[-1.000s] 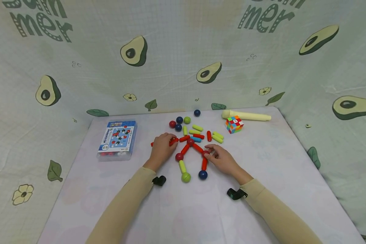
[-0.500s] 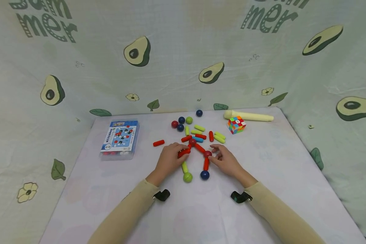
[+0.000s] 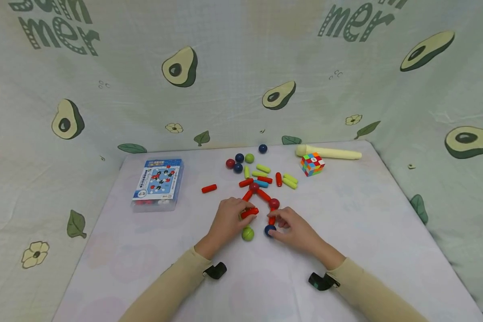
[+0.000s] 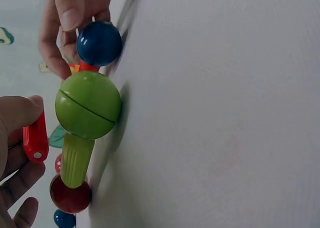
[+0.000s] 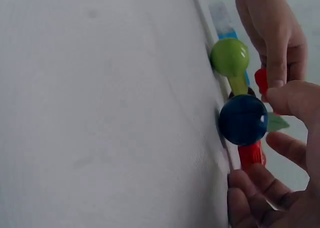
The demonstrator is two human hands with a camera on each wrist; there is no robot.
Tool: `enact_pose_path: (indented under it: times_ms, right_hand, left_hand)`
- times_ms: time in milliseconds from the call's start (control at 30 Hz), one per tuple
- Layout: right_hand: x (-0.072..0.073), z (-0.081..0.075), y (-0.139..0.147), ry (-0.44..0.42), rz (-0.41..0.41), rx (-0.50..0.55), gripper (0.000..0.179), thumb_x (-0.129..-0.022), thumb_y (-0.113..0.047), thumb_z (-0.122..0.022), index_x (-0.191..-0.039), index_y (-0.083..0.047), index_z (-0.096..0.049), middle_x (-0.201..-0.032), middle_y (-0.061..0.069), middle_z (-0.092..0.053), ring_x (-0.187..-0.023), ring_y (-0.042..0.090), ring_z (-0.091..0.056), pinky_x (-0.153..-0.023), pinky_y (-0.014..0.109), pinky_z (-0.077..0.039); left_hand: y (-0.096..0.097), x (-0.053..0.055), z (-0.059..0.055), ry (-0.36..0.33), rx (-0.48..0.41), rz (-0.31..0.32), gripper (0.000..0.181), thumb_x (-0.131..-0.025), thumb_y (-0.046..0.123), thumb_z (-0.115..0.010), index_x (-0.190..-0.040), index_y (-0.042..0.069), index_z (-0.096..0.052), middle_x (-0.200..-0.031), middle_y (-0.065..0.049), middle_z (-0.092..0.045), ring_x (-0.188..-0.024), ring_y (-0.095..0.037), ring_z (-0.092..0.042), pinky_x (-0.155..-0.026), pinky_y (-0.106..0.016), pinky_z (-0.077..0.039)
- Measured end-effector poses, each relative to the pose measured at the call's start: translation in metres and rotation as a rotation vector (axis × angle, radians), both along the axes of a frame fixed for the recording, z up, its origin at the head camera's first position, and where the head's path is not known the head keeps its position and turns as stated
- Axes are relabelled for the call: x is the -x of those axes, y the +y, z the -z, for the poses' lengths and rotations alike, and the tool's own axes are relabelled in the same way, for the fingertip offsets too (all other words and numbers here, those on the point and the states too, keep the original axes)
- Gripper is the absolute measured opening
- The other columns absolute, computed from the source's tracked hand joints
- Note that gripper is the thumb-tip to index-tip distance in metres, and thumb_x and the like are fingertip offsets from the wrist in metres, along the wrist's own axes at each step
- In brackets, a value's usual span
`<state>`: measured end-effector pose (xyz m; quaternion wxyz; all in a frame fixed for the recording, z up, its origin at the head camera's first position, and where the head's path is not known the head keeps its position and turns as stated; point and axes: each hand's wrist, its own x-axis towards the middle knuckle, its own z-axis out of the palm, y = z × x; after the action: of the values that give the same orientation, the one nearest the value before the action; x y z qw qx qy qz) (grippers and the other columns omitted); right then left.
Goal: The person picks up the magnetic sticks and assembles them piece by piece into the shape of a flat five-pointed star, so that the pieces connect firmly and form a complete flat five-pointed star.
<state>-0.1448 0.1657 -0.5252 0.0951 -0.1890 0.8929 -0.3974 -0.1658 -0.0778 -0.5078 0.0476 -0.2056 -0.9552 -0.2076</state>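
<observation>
My left hand (image 3: 228, 218) pinches a red rod (image 3: 250, 212) between thumb and fingers. In the left wrist view the red rod (image 4: 36, 140) shows a round metal dot on its end. On the table stands a chain of balls and rods: a red ball (image 3: 254, 187) on top, with a branch to each side. The left branch ends in a green ball (image 3: 247, 234) on a lime rod (image 4: 77, 160). A blue ball (image 3: 269, 230) ends the right branch, below a red ball (image 3: 274, 204). My right hand (image 3: 295, 229) is around this blue ball, fingers loosely bent, no clear grip visible.
Behind the chain lie loose lime rods (image 3: 290, 178), red rods, a blue rod (image 3: 261, 184) and several balls (image 3: 238, 168). A boxed set (image 3: 157, 185) lies at left. A puzzle cube (image 3: 312, 164) and a pale yellow microphone-shaped thing (image 3: 338, 153) are at back right.
My left hand has brought the red rod rightward and nearer, over the left branch; another red rod stays behind at left. My right hand has come down from the red ball to the blue ball.
</observation>
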Motion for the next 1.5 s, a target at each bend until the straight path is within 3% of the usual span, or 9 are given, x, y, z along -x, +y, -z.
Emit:
enact_pose_path:
  times_ms: [100, 200, 533, 800, 1133, 1300, 1500]
  right_hand:
    - [-0.006, -0.001, -0.003, 0.052, -0.015, -0.096, 0.044, -0.086, -0.033, -0.083, -0.127, -0.025, -0.067, -0.107, -0.006, -0.055, -0.097, 0.01, -0.054, -0.083, 0.028, -0.054]
    - [-0.008, -0.002, -0.004, 0.08, -0.005, -0.124, 0.04, -0.087, -0.03, -0.082, -0.125, -0.026, -0.068, -0.106, -0.009, -0.057, -0.098, 0.009, -0.054, -0.084, 0.03, -0.054]
    - [-0.007, 0.001, 0.005, 0.091, 0.036, -0.066, 0.036, -0.09, -0.02, -0.078, -0.125, -0.021, -0.069, -0.1, -0.009, -0.061, -0.091, 0.011, -0.057, -0.081, 0.03, -0.054]
    - [-0.004, 0.002, 0.007, 0.072, 0.038, -0.06, 0.036, -0.09, -0.02, -0.078, -0.125, -0.021, -0.068, -0.099, -0.009, -0.06, -0.089, 0.01, -0.057, -0.08, 0.027, -0.054]
    - [-0.004, 0.001, 0.007, 0.062, 0.032, -0.05, 0.035, -0.091, -0.019, -0.078, -0.124, -0.02, -0.068, -0.101, -0.008, -0.061, -0.089, 0.01, -0.056, -0.08, 0.028, -0.054]
    - [-0.004, 0.0, 0.008, 0.051, 0.031, -0.058, 0.035, -0.091, -0.019, -0.078, -0.124, -0.02, -0.067, -0.102, -0.008, -0.061, -0.09, 0.01, -0.056, -0.08, 0.028, -0.054]
    - [-0.004, -0.001, 0.008, 0.048, 0.025, -0.061, 0.035, -0.092, -0.02, -0.077, -0.125, -0.02, -0.067, -0.102, -0.008, -0.061, -0.09, 0.01, -0.057, -0.08, 0.028, -0.054]
  left_hand:
    - [0.003, -0.003, 0.0, 0.013, 0.007, 0.029, 0.033, -0.089, 0.038, -0.08, -0.117, 0.021, -0.076, -0.107, 0.004, -0.074, -0.103, -0.018, -0.06, -0.099, -0.045, -0.045]
    - [0.004, -0.006, 0.0, 0.023, -0.003, 0.056, 0.031, -0.089, 0.037, -0.08, -0.115, 0.022, -0.077, -0.106, 0.005, -0.074, -0.105, -0.018, -0.061, -0.101, -0.046, -0.044]
    - [0.012, -0.014, 0.001, 0.021, 0.017, 0.102, 0.027, -0.087, 0.037, -0.082, -0.109, 0.022, -0.078, -0.097, 0.009, -0.073, -0.101, -0.015, -0.06, -0.102, -0.042, -0.044]
    - [0.023, -0.017, 0.004, -0.04, 0.119, 0.128, 0.028, -0.086, 0.043, -0.082, -0.105, 0.022, -0.078, -0.091, 0.01, -0.072, -0.093, -0.012, -0.058, -0.1, -0.036, -0.045]
    - [0.024, -0.022, 0.012, -0.04, 0.039, 0.101, 0.029, -0.086, 0.041, -0.082, -0.106, 0.021, -0.077, -0.098, 0.01, -0.074, -0.097, -0.012, -0.061, -0.101, -0.037, -0.045]
    - [0.025, -0.021, 0.01, -0.009, 0.142, 0.131, 0.029, -0.086, 0.043, -0.081, -0.107, 0.023, -0.078, -0.102, 0.009, -0.07, -0.104, -0.014, -0.058, -0.104, -0.038, -0.043]
    - [0.024, -0.021, 0.003, 0.07, 0.302, 0.21, 0.025, -0.087, 0.039, -0.081, -0.107, 0.023, -0.081, -0.102, 0.005, -0.065, -0.102, -0.015, -0.054, -0.095, -0.032, -0.049]
